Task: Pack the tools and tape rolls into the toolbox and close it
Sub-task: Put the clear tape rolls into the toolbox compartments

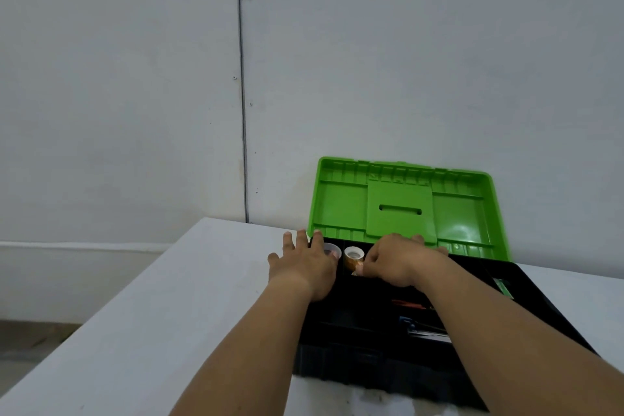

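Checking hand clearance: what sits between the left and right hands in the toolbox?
In the head view, an amber tape roll stands in the black toolbox, between the left hand and the right hand. A clear roll lies under the left fingertips.

A pale grey counter (162, 314) stands against the wall. A black toolbox (354, 361) sits directly on it toward the right, its green lid (405, 203) raised and leaning back near the wall.

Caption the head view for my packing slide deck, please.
Both hands, left and right, reach into the open black toolbox, green lid raised, beside two tape rolls.
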